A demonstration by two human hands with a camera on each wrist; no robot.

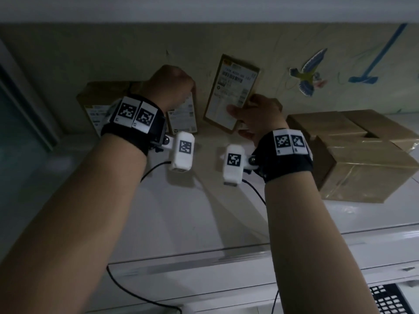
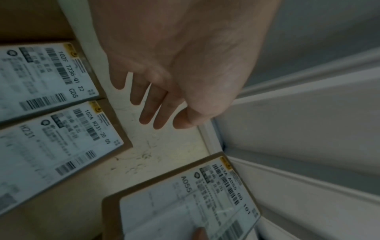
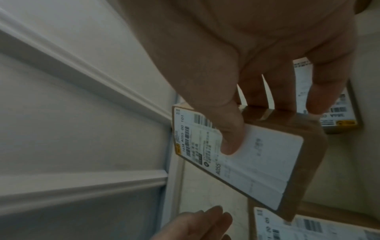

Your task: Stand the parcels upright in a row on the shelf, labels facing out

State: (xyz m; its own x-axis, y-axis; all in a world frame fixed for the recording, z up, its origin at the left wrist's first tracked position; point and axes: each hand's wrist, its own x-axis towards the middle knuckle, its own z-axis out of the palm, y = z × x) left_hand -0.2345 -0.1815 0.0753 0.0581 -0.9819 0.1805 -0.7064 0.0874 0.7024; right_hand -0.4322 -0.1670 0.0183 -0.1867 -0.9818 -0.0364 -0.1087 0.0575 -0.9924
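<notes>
My right hand (image 1: 249, 114) grips a flat brown parcel (image 1: 231, 91) by its lower right corner. Its thumb (image 3: 230, 142) lies on the white label (image 3: 257, 162) and its fingers are behind the box. The parcel leans slightly, label facing me, in front of the beige wall. Left of it two labelled parcels (image 1: 97, 107) (image 1: 183, 118) stand upright against the wall. My left hand (image 1: 174, 85) hovers by the top of the nearer one, fingers (image 2: 160, 112) loose and holding nothing. In the left wrist view those two labels (image 2: 47, 76) (image 2: 61, 141) lie left of the fingers, and the held parcel (image 2: 185, 199) is below.
A pile of plain brown boxes (image 1: 353, 152) lies flat at the right of the white shelf (image 1: 204, 211). A bird sticker (image 1: 310, 73) and blue drawing (image 1: 374, 64) mark the wall. Cables run from both wrist cameras. White panelling (image 3: 82, 113) is overhead.
</notes>
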